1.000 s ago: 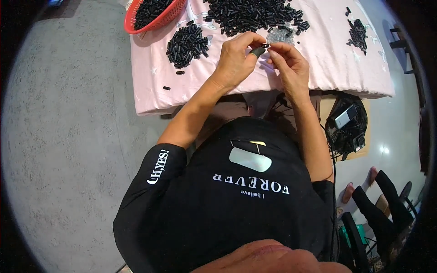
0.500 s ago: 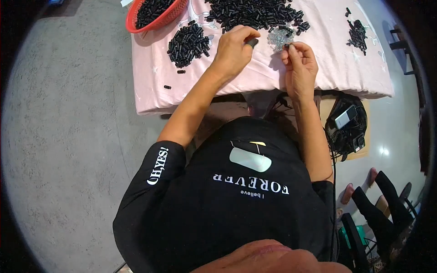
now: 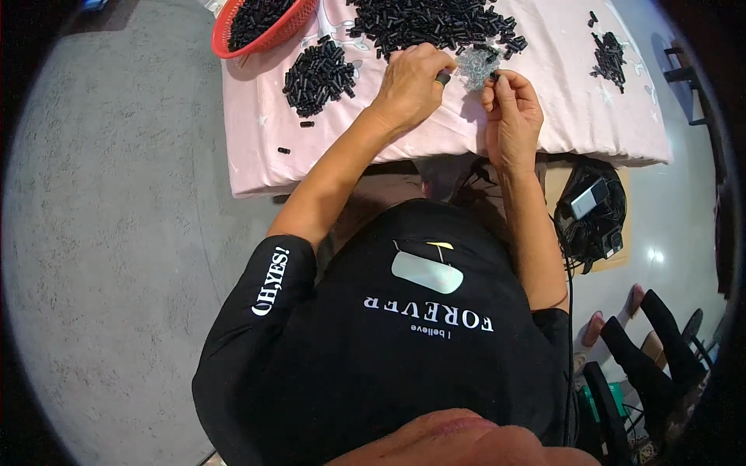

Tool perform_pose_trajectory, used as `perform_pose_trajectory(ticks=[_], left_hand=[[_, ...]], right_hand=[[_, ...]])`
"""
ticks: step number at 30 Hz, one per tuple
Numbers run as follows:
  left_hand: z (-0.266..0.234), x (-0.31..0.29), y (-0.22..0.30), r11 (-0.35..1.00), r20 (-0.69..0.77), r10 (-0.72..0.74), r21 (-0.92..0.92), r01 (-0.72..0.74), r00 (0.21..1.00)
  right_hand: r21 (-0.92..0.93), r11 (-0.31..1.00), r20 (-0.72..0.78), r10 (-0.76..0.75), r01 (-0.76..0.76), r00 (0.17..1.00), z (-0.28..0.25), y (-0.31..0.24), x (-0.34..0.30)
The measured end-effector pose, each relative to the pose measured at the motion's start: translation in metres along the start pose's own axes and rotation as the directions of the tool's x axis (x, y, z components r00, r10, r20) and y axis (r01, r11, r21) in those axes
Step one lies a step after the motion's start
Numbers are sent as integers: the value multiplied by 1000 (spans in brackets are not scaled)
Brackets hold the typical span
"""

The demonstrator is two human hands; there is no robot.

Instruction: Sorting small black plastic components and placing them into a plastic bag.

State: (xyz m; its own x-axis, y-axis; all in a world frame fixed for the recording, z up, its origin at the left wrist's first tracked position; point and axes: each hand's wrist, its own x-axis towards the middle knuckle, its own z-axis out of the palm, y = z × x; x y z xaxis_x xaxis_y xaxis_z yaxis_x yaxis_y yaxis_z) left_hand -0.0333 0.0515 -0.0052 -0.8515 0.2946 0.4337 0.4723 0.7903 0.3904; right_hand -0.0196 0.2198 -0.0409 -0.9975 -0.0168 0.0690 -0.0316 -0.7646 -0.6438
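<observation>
My left hand (image 3: 416,87) lies over the near edge of a big heap of short black cylindrical pieces (image 3: 427,27). Its thumb and forefinger are apart, and the forefinger points at a pile of small clear pieces (image 3: 475,70). A dark band or cap (image 3: 442,78) shows at the thumb; whether it is worn or held is unclear. Just right of the clear pile, my right hand (image 3: 514,109) pinches a small black cylindrical piece (image 3: 495,76) between thumb and fingertips, the other fingers curled.
A smaller black heap (image 3: 318,76) and two loose pieces lie left on the pink cloth (image 3: 256,124). Behind is a red basket (image 3: 270,48) of black pieces; thin black pieces (image 3: 610,62) lie far right. A black bag (image 3: 594,210) sits below the table edge; another person's legs (image 3: 641,349) show lower right.
My left hand has moved right toward the clear pieces, its forefinger now at their edge. My right hand keeps its pinch and has barely shifted.
</observation>
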Motion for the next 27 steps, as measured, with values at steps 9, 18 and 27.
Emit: perform_pose_trajectory(ticks=[9,18,27], left_hand=[[-3,-6,-6,996,23,-82,-36,83,996],[0,-5,1,990,28,-128,56,127,991],[-23,3,27,975,-4,-49,-216,47,999]], right_hand=[[-136,991,12,-1,2,1000,2,0,0],[-322,947,53,17,1,998,6,3,-3],[-350,937,88,40,-7,995,3,1,-1]])
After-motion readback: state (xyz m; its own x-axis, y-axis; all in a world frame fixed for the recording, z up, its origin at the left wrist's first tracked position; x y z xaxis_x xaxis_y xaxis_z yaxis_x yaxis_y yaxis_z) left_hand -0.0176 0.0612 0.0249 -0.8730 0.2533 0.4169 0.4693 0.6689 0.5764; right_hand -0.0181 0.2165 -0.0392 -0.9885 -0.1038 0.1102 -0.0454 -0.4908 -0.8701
